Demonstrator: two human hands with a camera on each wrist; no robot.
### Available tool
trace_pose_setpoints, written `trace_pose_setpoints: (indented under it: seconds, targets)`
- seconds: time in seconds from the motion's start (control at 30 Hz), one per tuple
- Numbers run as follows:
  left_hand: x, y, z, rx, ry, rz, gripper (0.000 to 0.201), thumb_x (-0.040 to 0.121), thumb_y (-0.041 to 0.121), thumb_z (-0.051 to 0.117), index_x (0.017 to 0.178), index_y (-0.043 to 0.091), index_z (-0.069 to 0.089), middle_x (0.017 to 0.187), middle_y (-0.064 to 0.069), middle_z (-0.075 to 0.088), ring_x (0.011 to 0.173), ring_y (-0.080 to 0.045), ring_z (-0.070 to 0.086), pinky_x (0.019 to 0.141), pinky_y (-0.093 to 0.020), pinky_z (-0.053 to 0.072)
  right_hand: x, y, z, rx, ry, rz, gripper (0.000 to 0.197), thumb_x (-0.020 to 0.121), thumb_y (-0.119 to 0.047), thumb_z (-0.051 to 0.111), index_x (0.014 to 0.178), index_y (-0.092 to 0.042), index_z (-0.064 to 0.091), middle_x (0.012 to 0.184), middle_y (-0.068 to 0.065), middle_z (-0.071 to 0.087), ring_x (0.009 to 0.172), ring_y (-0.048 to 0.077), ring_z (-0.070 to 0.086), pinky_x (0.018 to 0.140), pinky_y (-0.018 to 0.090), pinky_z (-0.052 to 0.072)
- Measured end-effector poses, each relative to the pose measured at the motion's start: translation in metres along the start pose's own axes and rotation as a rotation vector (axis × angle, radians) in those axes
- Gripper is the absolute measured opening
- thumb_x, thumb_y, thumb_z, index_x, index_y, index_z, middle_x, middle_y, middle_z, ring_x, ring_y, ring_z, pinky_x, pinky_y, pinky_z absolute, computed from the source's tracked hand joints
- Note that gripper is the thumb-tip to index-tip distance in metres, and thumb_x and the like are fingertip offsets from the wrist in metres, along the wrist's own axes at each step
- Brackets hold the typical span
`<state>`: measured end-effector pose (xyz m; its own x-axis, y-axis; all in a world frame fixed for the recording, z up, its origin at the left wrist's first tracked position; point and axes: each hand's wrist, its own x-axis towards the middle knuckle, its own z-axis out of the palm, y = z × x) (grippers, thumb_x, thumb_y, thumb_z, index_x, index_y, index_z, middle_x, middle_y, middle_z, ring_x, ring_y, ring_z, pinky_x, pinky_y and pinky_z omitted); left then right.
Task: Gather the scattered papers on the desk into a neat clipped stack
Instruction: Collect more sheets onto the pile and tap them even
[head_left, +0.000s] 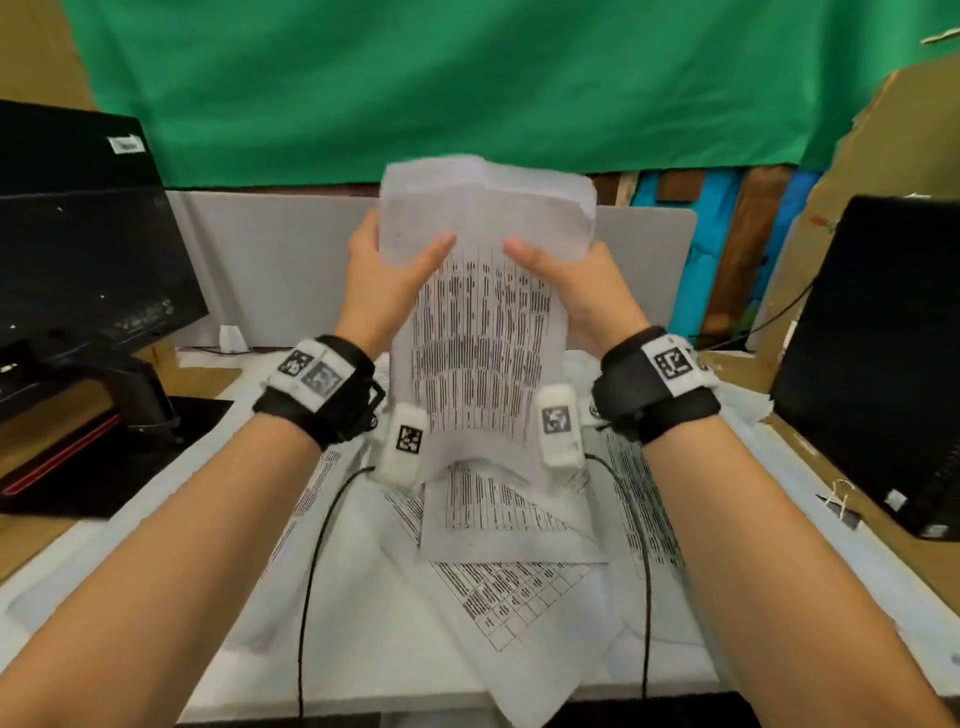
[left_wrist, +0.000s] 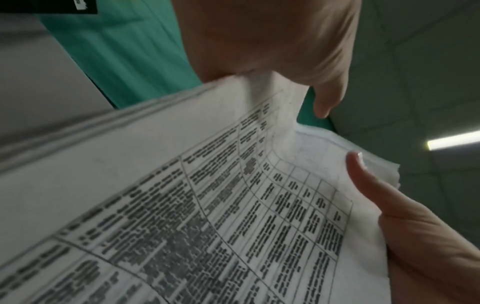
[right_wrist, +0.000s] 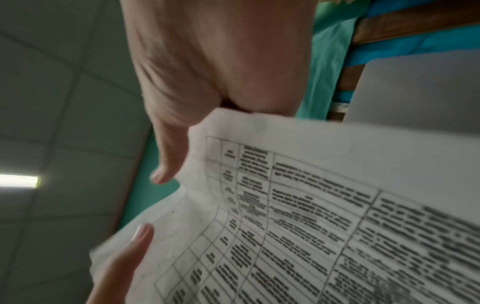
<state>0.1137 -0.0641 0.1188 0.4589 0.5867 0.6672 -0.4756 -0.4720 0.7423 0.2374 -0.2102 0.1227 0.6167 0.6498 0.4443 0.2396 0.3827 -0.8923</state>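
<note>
I hold a stack of printed papers (head_left: 483, 322) upright above the desk, its lower edge hanging just over the sheets below. My left hand (head_left: 387, 270) grips the stack's left edge, thumb on the front and fingers behind. My right hand (head_left: 566, 280) grips the right edge the same way. The upper part of the stack curls backwards. Up close, the left hand (left_wrist: 259, 41) pinches the sheets (left_wrist: 207, 185), and the right hand (right_wrist: 221, 61) pinches the sheets (right_wrist: 311, 205). Several loose printed sheets (head_left: 509, 525) lie scattered and overlapping on the white desk (head_left: 156, 519).
A black monitor (head_left: 78, 249) stands at the left with a dark, red-edged item (head_left: 62, 467) beneath it. A black laptop screen (head_left: 872, 364) stands at the right. A grey divider panel (head_left: 270, 270) and a green cloth (head_left: 467, 78) close the back. Two black cables (head_left: 311, 571) run from my wrists.
</note>
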Motion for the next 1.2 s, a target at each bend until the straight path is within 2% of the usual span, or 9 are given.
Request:
trace_pose_setpoints:
  seconds: [0.13, 0.27, 0.43, 0.6, 0.7, 0.87, 1.03, 1.1, 1.2]
  targets:
    - [0.011, 0.003, -0.025, -0.073, -0.006, -0.007, 0.046, 0.082, 0.031, 0.066, 0.122, 0.01, 0.053, 0.117, -0.003, 0.065, 0.11, -0.015, 0.063, 0.097, -0.033, 0.051, -0.002, -0.016, -0.022, -0.035, -0.1, 0.066, 0.072, 0.069, -0.035, 0.082, 0.131, -0.009, 0.057, 0.127, 0.012, 0.066, 0.118, 0.029, 0.063, 0.106, 0.052, 0.045]
    - [0.004, -0.015, -0.022, 0.049, -0.011, -0.116, 0.035, 0.095, 0.029, 0.055, 0.123, 0.008, 0.052, 0.107, 0.011, 0.063, 0.092, 0.007, 0.062, 0.084, -0.012, 0.052, -0.009, -0.003, -0.024, -0.126, -0.103, 0.12, 0.064, 0.073, -0.034, 0.078, 0.129, -0.011, 0.058, 0.122, 0.009, 0.069, 0.111, 0.024, 0.067, 0.103, 0.049, 0.048]
    - [0.01, -0.001, -0.005, -0.081, 0.029, -0.098, 0.026, 0.088, 0.019, 0.066, 0.11, 0.023, 0.052, 0.116, -0.003, 0.064, 0.106, -0.017, 0.064, 0.091, -0.033, 0.055, 0.001, -0.011, 0.002, -0.073, 0.146, -0.033, 0.025, 0.097, -0.02, 0.057, 0.116, -0.004, 0.063, 0.119, 0.016, 0.068, 0.115, 0.031, 0.064, 0.104, 0.051, 0.047]
    - [-0.017, -0.035, -0.038, 0.072, -0.414, -0.577, 0.03, 0.072, 0.032, 0.068, 0.094, 0.013, 0.062, 0.093, -0.002, 0.068, 0.088, -0.018, 0.063, 0.091, -0.036, 0.049, -0.019, 0.032, -0.021, -0.123, -0.03, 0.208, 0.083, 0.065, -0.057, 0.08, 0.134, -0.016, 0.056, 0.126, 0.002, 0.067, 0.12, 0.023, 0.061, 0.109, 0.05, 0.042]
    - [-0.022, -0.037, -0.022, 0.254, -0.325, -0.461, 0.038, 0.087, 0.02, 0.061, 0.123, 0.01, 0.054, 0.119, -0.004, 0.061, 0.113, -0.021, 0.058, 0.101, -0.036, 0.044, -0.019, 0.033, -0.006, -0.148, 0.084, 0.149, 0.058, 0.081, -0.042, 0.073, 0.13, -0.014, 0.059, 0.122, 0.001, 0.068, 0.117, 0.021, 0.062, 0.108, 0.047, 0.043]
    - [0.003, 0.016, 0.006, -0.027, 0.008, -0.076, 0.022, 0.094, 0.012, 0.055, 0.115, 0.017, 0.052, 0.104, 0.008, 0.064, 0.094, -0.004, 0.064, 0.083, -0.017, 0.052, -0.008, -0.022, 0.021, -0.107, 0.181, -0.114, 0.009, 0.093, -0.017, 0.063, 0.097, -0.025, 0.063, 0.095, -0.009, 0.069, 0.096, 0.011, 0.067, 0.091, 0.028, 0.054]
    - [-0.019, -0.033, -0.02, 0.229, -0.217, -0.398, 0.036, 0.088, 0.021, 0.066, 0.12, 0.009, 0.057, 0.104, 0.004, 0.064, 0.096, -0.014, 0.063, 0.098, -0.038, 0.049, -0.019, 0.016, -0.006, -0.335, 0.152, 0.094, 0.036, 0.085, -0.016, 0.074, 0.118, -0.016, 0.06, 0.111, -0.004, 0.067, 0.111, 0.018, 0.063, 0.098, 0.035, 0.052]
    - [-0.033, -0.046, -0.024, 0.241, -0.238, -0.463, 0.03, 0.091, 0.019, 0.063, 0.119, 0.013, 0.055, 0.106, 0.005, 0.061, 0.103, -0.015, 0.059, 0.096, -0.032, 0.046, -0.021, 0.02, -0.013, -0.572, 0.27, -0.03, 0.073, 0.081, -0.016, 0.076, 0.143, -0.013, 0.039, 0.137, 0.003, 0.053, 0.127, 0.019, 0.05, 0.113, 0.034, 0.036]
    - [-0.036, -0.052, -0.021, 0.169, -0.163, -0.448, 0.024, 0.089, 0.019, 0.064, 0.11, 0.013, 0.057, 0.11, -0.005, 0.064, 0.107, -0.022, 0.06, 0.092, -0.031, 0.049, -0.016, -0.006, -0.005, -1.061, 0.435, -0.575, 0.089, 0.083, -0.011, 0.068, 0.155, -0.007, 0.015, 0.161, 0.013, 0.018, 0.15, 0.028, 0.016, 0.123, 0.041, 0.013]
